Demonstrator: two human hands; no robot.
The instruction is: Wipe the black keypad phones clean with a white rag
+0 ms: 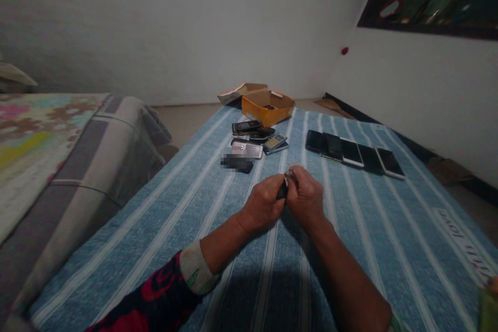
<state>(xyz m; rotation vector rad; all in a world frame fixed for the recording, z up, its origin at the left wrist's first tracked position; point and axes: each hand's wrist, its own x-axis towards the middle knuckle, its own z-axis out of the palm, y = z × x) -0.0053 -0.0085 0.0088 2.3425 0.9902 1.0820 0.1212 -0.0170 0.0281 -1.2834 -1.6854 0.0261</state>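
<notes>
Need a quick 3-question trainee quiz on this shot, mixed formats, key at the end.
1. True or false: the row of smartphones lies to the person's right on the blue striped cloth.
2. Multiple choice: what sits at the far end of the cloth, beyond the phones? A) a laptop B) an orange cardboard box C) a kettle
3. Short answer: what do the left hand and right hand hold between them?

Key: 1 true; 2 B; 3 a small dark object, too hidden by the fingers to identify.
</notes>
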